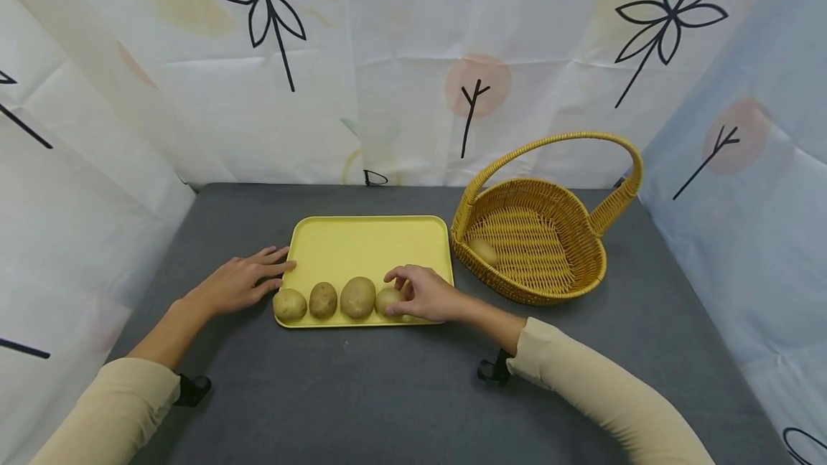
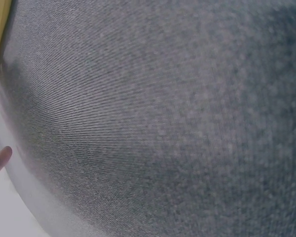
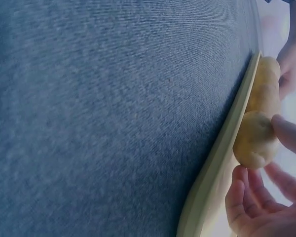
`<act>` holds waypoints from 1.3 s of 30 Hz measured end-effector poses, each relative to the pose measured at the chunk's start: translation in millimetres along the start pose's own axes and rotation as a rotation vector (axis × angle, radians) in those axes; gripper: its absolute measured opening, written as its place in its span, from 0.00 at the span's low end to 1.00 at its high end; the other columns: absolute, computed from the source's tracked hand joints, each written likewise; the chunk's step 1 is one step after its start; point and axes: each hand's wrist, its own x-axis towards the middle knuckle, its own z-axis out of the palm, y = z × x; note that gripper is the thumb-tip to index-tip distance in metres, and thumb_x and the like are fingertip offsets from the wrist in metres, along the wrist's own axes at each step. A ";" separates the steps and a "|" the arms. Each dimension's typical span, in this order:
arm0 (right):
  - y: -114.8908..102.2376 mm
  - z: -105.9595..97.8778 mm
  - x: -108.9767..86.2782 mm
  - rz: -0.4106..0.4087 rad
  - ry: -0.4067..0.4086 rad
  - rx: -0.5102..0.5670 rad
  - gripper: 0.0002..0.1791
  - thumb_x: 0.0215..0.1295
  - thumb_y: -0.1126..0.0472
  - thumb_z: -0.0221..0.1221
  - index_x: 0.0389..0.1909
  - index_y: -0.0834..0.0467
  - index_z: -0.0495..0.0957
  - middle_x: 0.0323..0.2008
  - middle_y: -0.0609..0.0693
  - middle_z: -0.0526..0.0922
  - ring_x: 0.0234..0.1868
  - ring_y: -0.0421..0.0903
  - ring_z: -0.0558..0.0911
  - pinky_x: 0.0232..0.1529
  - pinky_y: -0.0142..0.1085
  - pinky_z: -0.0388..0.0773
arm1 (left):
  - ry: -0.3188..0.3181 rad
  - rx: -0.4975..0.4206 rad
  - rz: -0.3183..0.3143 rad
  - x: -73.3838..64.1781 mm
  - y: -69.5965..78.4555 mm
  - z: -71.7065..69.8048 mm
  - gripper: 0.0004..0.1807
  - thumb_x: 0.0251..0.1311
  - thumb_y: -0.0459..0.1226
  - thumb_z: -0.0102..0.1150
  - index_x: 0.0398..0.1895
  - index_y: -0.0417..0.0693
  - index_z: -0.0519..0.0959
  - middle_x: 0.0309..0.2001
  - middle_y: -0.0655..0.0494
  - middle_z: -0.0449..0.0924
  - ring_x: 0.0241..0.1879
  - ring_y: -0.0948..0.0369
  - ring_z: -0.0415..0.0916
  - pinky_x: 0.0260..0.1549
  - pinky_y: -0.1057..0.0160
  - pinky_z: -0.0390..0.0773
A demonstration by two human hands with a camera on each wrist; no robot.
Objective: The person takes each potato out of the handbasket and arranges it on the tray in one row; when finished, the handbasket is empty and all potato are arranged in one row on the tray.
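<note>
Several potatoes stand in a row along the near edge of a yellow tray (image 1: 362, 242). My right hand (image 1: 423, 294) holds the rightmost potato (image 1: 386, 301) between thumb and fingers; it sits at the end of the row. In the right wrist view, the thumb and fingertips touch this potato (image 3: 255, 140) from two sides. To its left are a large potato (image 1: 357, 298), a browner one (image 1: 323, 300) and a rounder one (image 1: 289, 305) in the tray's near left corner. My left hand (image 1: 242, 282) rests at the tray's left edge, fingers extended over the rim.
A yellow woven basket (image 1: 530, 232) with a tall arched handle stands right of the tray. One potato (image 1: 483, 251) lies inside, against its left wall. Grey cloth (image 1: 362, 393) covers the table. Patterned white curtains (image 1: 400, 113) close off the back and sides.
</note>
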 end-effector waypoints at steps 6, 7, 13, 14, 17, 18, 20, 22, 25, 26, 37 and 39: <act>1.8 -5.0 -5.6 -0.046 -0.017 0.029 0.24 0.61 0.60 0.70 0.55 0.65 0.77 0.42 0.54 0.80 0.40 0.47 0.84 0.43 0.39 0.80 | 0.000 0.012 0.007 0.3 -0.1 -2.0 0.23 0.70 0.41 0.59 0.66 0.46 0.76 0.70 0.37 0.65 0.68 0.37 0.63 0.43 0.44 0.76; 1.1 -6.9 -7.3 -0.051 -0.022 0.030 0.24 0.62 0.60 0.70 0.56 0.65 0.77 0.43 0.54 0.80 0.41 0.48 0.84 0.43 0.40 0.80 | 0.000 0.017 0.009 0.4 -0.7 -2.1 0.23 0.70 0.41 0.59 0.66 0.46 0.76 0.70 0.37 0.65 0.68 0.37 0.63 0.42 0.44 0.76; -7.1 -34.0 -25.4 -0.081 -0.081 0.043 0.23 0.65 0.62 0.66 0.58 0.66 0.75 0.46 0.59 0.80 0.43 0.47 0.84 0.44 0.42 0.79 | 0.017 0.018 0.013 0.3 -1.1 -1.8 0.23 0.70 0.41 0.59 0.66 0.46 0.76 0.70 0.38 0.65 0.68 0.37 0.64 0.44 0.43 0.76; -8.5 -41.1 -29.0 -0.082 -0.093 0.044 0.22 0.65 0.63 0.65 0.58 0.65 0.75 0.47 0.60 0.80 0.43 0.46 0.84 0.44 0.42 0.79 | 0.021 0.015 0.014 0.2 -0.7 -1.6 0.23 0.70 0.41 0.59 0.66 0.46 0.76 0.70 0.38 0.65 0.68 0.37 0.63 0.44 0.43 0.76; -12.7 -64.6 -38.5 -0.082 -0.134 0.036 0.21 0.66 0.63 0.65 0.58 0.63 0.76 0.45 0.57 0.81 0.42 0.44 0.84 0.45 0.42 0.79 | 0.032 0.015 0.021 0.1 -1.2 -0.5 0.23 0.70 0.41 0.59 0.66 0.46 0.77 0.70 0.38 0.66 0.67 0.37 0.64 0.43 0.44 0.76; -13.7 -72.9 -41.2 -0.078 -0.143 0.034 0.21 0.66 0.63 0.65 0.58 0.63 0.76 0.45 0.56 0.81 0.42 0.43 0.83 0.45 0.42 0.79 | 0.034 0.016 0.022 0.1 -1.0 -0.6 0.23 0.70 0.40 0.59 0.66 0.46 0.77 0.70 0.38 0.66 0.67 0.37 0.64 0.42 0.44 0.77; -14.8 -89.9 -45.8 -0.073 -0.155 0.030 0.20 0.67 0.63 0.64 0.58 0.61 0.76 0.44 0.53 0.81 0.43 0.44 0.83 0.44 0.44 0.80 | 0.032 0.014 0.022 -0.2 -1.3 -0.7 0.23 0.70 0.40 0.59 0.66 0.46 0.77 0.70 0.38 0.66 0.67 0.37 0.64 0.41 0.45 0.77; -15.1 -106.1 -49.4 -0.050 -0.159 0.036 0.20 0.67 0.62 0.64 0.59 0.62 0.76 0.43 0.53 0.80 0.44 0.45 0.82 0.45 0.46 0.80 | 0.026 0.011 0.021 -0.3 -1.4 -1.1 0.23 0.70 0.40 0.59 0.66 0.45 0.76 0.70 0.38 0.65 0.67 0.37 0.64 0.40 0.46 0.77; -9.9 -128.1 -53.1 -0.002 -0.151 0.053 0.22 0.67 0.62 0.65 0.60 0.63 0.76 0.45 0.57 0.81 0.45 0.48 0.82 0.48 0.47 0.79 | 0.009 0.004 0.018 0.1 -1.8 -1.4 0.23 0.70 0.41 0.58 0.67 0.46 0.76 0.71 0.38 0.65 0.68 0.37 0.63 0.41 0.45 0.76; -6.9 -134.7 -54.0 0.013 -0.148 0.055 0.22 0.67 0.62 0.65 0.60 0.64 0.76 0.46 0.58 0.81 0.46 0.48 0.82 0.49 0.48 0.79 | 0.007 0.001 0.017 0.1 -1.5 -1.7 0.23 0.71 0.41 0.58 0.67 0.46 0.76 0.71 0.38 0.65 0.68 0.38 0.63 0.42 0.45 0.76; 36.1 -178.2 -55.4 0.193 -0.202 -0.020 0.30 0.67 0.63 0.64 0.65 0.70 0.68 0.58 0.68 0.75 0.59 0.64 0.77 0.57 0.54 0.74 | 0.001 0.000 0.013 0.0 -1.1 -0.6 0.23 0.70 0.42 0.58 0.66 0.46 0.76 0.71 0.38 0.65 0.68 0.38 0.64 0.41 0.46 0.76; 40.8 -180.2 -54.0 0.253 -0.250 -0.055 0.33 0.67 0.61 0.64 0.69 0.67 0.66 0.60 0.67 0.74 0.62 0.64 0.74 0.57 0.55 0.73 | -0.001 0.000 0.012 -0.2 -0.8 -0.2 0.23 0.70 0.43 0.58 0.66 0.46 0.76 0.71 0.38 0.65 0.68 0.38 0.64 0.40 0.46 0.76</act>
